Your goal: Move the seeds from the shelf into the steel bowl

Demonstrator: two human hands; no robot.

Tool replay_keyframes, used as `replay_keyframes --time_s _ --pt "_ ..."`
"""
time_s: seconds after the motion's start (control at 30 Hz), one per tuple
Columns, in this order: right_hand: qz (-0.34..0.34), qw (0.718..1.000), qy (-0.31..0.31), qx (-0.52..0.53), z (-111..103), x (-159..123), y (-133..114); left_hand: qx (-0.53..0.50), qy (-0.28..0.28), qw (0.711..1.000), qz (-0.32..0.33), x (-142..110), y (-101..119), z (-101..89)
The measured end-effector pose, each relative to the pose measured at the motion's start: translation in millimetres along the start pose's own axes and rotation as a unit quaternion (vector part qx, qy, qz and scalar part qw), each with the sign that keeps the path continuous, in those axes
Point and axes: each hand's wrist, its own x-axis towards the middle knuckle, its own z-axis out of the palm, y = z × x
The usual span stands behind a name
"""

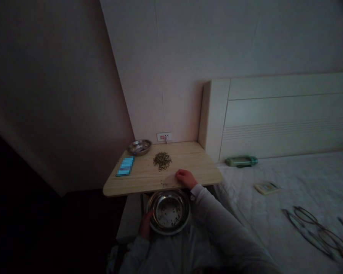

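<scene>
My left hand (146, 225) grips the left rim of a steel bowl (168, 211) held just below the front edge of a small wooden bedside table (194, 160); a few dark seeds lie in the bowl. My right hand (185, 178) rests curled on the table near its front edge, beside a few scattered seeds (164, 183). What its fingers hold, if anything, is hidden. A pile of dark seeds (162, 160) sits in the middle of the table.
A second steel bowl (140, 147) and a blue phone (125, 166) lie on the table's left side. A wall socket (164, 136) is behind. To the right is a bed with a green bottle (241, 161), a small card (266, 187) and wire hangers (314, 226).
</scene>
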Motion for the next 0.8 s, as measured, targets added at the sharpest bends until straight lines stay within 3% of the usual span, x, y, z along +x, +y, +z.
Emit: replay_keyframes --time_s 0.13,0.37,0.5,0.57,0.8 --pt "0.005 0.999 0.01 0.037 -2 0 -3 -0.008 -0.005 0.999 -0.031 3 -1 0.9" --pt "-0.009 0.997 0.046 0.054 -1 3 2 0.014 0.024 0.999 -0.02 -2 9 4.3" --pt "-0.006 0.997 0.048 0.059 1 6 6 0.016 -0.006 1.0 -0.011 -7 14 6.6" --pt "-0.009 0.997 0.045 0.057 1 6 7 0.002 -0.024 0.999 -0.026 -6 13 6.8" --pt "-0.009 0.998 0.04 0.051 1 8 9 0.014 0.008 1.0 -0.007 4 -1 0.8"
